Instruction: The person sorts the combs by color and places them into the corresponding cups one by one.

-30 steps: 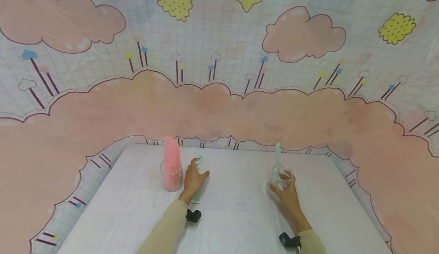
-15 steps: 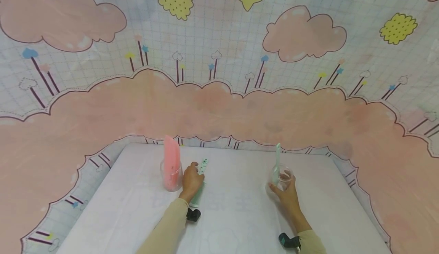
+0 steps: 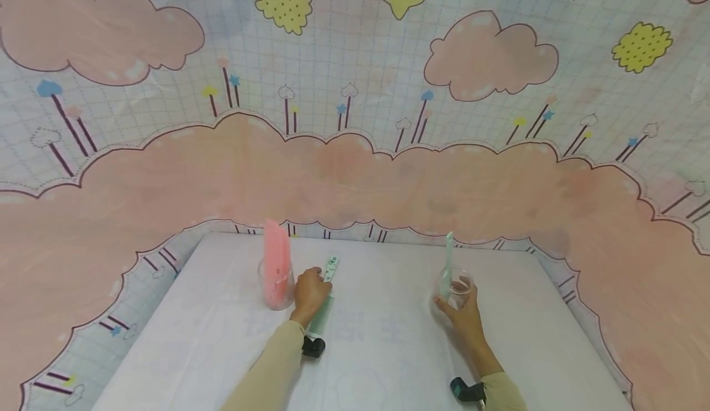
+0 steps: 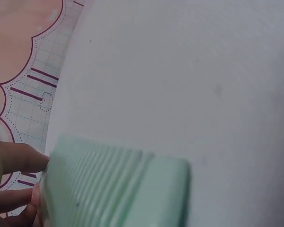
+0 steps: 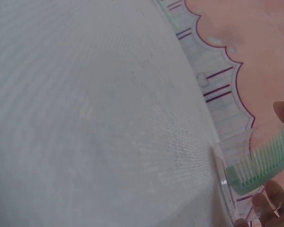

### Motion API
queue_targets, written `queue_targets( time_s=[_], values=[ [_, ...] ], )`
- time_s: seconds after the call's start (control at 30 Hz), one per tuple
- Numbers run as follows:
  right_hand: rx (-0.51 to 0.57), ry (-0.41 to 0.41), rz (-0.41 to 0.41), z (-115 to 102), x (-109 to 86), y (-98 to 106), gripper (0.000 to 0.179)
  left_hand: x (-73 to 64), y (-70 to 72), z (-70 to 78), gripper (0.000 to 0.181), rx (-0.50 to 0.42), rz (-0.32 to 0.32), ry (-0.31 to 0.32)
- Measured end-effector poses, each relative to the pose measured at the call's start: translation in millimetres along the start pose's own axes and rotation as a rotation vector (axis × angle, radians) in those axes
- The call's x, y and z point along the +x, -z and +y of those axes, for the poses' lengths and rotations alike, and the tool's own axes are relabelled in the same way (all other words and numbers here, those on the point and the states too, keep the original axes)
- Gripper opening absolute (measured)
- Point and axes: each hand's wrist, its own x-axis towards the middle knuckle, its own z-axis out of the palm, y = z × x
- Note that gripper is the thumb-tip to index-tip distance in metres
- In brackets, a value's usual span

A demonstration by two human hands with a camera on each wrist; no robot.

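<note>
My left hand (image 3: 310,294) grips a light green comb (image 3: 331,269) around its middle, thumb on its right side. The comb's patterned handle sticks out beyond the fingers and its teeth point toward the front. Up close in the left wrist view, the toothed part (image 4: 118,184) looks slightly blurred. My right hand (image 3: 466,318) holds a clear cup (image 3: 465,275) on the table, thumb and fingers around its sides. A second green comb (image 3: 448,252) stands in that cup, its teeth (image 5: 262,163) showing through the wall in the right wrist view.
Left of my left hand stands another clear cup (image 3: 269,300) with pink combs (image 3: 277,260) upright in it. The white tabletop (image 3: 383,312) runs back to a wall covering (image 3: 355,170) printed with clouds. Each wrist carries a small black camera (image 3: 314,347).
My left thumb has closed in from a spread position, and the hand now grips the green comb. The comb has tilted, its handle end shifting right. My right hand and its cup stay put.
</note>
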Motion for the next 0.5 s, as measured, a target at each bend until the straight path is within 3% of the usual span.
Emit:
queue_targets(
  time_s=[0.2, 0.37, 0.5],
  values=[
    [-0.005, -0.016, -0.012, -1.4, -1.0, 1.6, 0.09, -2.0, 1.4, -1.9, 0.032, -0.05, -0.029, -0.011],
    [-0.01, -0.019, -0.015, -2.1, -1.2, 1.9, 0.09, -4.9, 2.3, -0.3, 0.032, -0.093, -0.101, 0.012],
    [-0.01, -0.022, -0.015, -1.4, -1.4, 1.8, 0.09, -5.9, 2.0, 2.5, 0.028, -0.103, -0.107, -0.027]
  ],
)
